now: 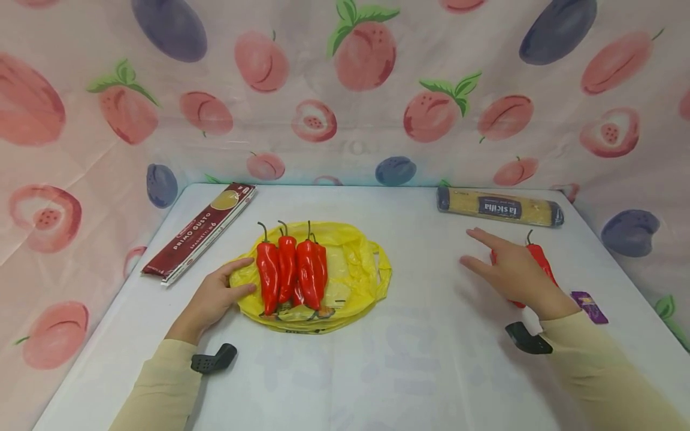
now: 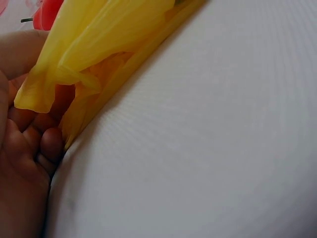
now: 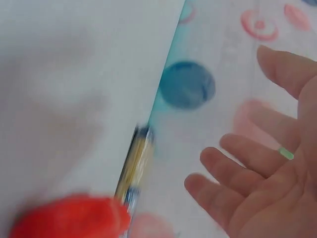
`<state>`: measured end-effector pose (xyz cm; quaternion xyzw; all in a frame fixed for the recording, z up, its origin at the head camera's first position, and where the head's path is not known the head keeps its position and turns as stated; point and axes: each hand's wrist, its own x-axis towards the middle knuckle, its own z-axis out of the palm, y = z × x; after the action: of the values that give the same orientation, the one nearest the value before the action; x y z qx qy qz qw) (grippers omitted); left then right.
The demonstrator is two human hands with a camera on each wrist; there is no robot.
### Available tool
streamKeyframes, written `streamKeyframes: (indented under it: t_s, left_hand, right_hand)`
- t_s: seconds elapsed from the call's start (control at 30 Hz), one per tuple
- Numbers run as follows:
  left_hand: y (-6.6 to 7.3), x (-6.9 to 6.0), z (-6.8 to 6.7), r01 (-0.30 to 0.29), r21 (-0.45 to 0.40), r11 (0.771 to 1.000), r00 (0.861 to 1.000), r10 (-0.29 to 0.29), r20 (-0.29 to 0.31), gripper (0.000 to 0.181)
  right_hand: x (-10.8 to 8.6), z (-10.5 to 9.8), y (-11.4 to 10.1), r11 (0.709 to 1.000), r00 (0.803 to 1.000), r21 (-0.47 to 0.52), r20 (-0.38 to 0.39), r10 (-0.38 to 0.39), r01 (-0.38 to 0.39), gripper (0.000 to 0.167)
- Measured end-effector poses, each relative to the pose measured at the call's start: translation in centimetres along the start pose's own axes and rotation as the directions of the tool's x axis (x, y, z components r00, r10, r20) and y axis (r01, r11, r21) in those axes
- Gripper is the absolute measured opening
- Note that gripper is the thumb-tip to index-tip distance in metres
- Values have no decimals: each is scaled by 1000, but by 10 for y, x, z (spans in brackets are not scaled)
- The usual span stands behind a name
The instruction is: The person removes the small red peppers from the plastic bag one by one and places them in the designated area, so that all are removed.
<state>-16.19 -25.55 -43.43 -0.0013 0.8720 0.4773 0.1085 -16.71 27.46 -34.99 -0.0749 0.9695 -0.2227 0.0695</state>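
Observation:
Several glossy red peppers [image 1: 269, 275] lie side by side, stems away from me, on a crumpled yellow plastic bag [image 1: 356, 269] left of centre in the head view. My left hand [image 1: 218, 299] holds the bag's left edge, thumb and index fingertip beside the nearest pepper. In the left wrist view, curled fingers [image 2: 47, 144] show under the folds of the yellow bag [image 2: 99, 44]. My right hand [image 1: 512, 272] hovers with spread, relaxed fingers and holds nothing. Beneath it, another red pepper [image 1: 541, 260] is partly hidden; more red shows at the hand's edges.
A dark red spaghetti packet [image 1: 199, 233] lies at the back left. At the back right is a clear spaghetti packet [image 1: 498, 207] with a blue label. A small purple packet [image 1: 590, 307] lies by the right wrist. Fruit-printed cloth [image 1: 366, 149] walls the white table's back and sides.

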Motion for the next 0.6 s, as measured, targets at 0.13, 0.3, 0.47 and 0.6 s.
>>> streamKeyframes:
  t_s: [0.13, 0.3, 0.47, 0.6]
  left_hand:
    - [0, -1, 0, 3, -9, 1000, 1000, -3, 0, 67]
    - [0, -1, 0, 2, -14, 1000, 1000, -2, 0, 68]
    - [0, 0, 0, 1, -10, 1000, 1000, -1, 2, 67]
    - [-1, 0, -1, 2, -15, 1000, 1000, -2, 5, 67]
  right_hand:
    - [7, 15, -20, 994, 996, 57, -11, -88, 89, 78]
    - [18, 35, -44, 983, 988, 107, 11, -151, 149, 71]
    - [31, 54, -66, 958, 968, 147, -2, -250, 247, 67]
    - [36, 67, -85, 930, 946, 176, -10, -325, 321, 67]
